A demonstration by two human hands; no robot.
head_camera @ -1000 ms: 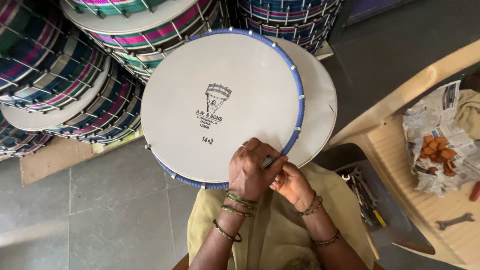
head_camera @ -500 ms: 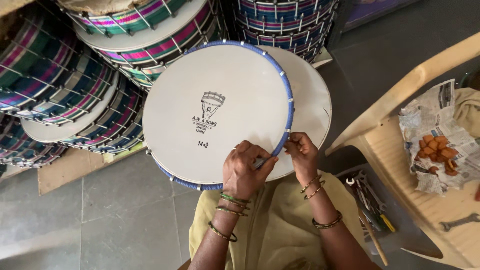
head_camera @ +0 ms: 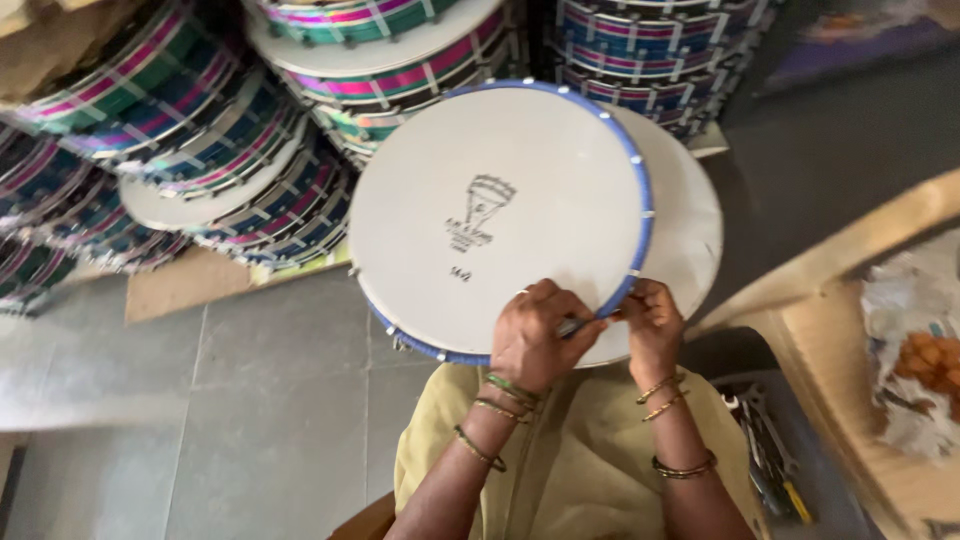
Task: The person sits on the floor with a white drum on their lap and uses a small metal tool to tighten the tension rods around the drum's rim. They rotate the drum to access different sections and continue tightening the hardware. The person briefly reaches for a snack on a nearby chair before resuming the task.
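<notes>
Grey floor tiles (head_camera: 200,400) run under leaning stacks of striped drums (head_camera: 200,150). Since a second ago, the right hand (head_camera: 652,330) has slid up along the blue-rimmed drum (head_camera: 490,210) on the lap, now pinching its rim. The left hand (head_camera: 535,338) is pressed together around a thin metal tool (head_camera: 572,325) at that edge. Work follows the rim round. Wrenches (head_camera: 765,450) lie beside a tan plastic chair (head_camera: 850,260).
</notes>
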